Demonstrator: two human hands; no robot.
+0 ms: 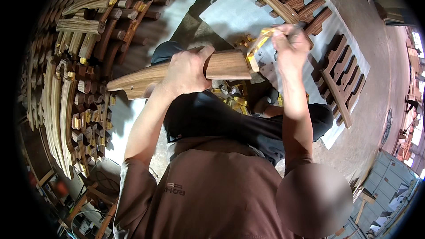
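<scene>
My left hand [188, 71] is wrapped over a long, brown, shaped wooden piece [230, 65], holding it nearly level above my lap. The piece narrows toward its left end, where a small hole and a stepped notch show on the lower edge. Beyond its broad right end, my right hand [290, 44] is closed in a pinch on a strip of yellow tape [264, 40]. The strip hangs down toward that end and is slightly blurred; I cannot tell whether it still sticks to the wood. My left palm and the underside of the piece are hidden.
Stacked wooden parts [66, 93], many with yellow-taped ends, stand at the left. Dark notched wooden parts [305, 0] lie on white sheeting [230, 13] at the far right, with more notched parts [343, 75] nearer. Yellow tape scraps [239, 104] litter the floor between my legs.
</scene>
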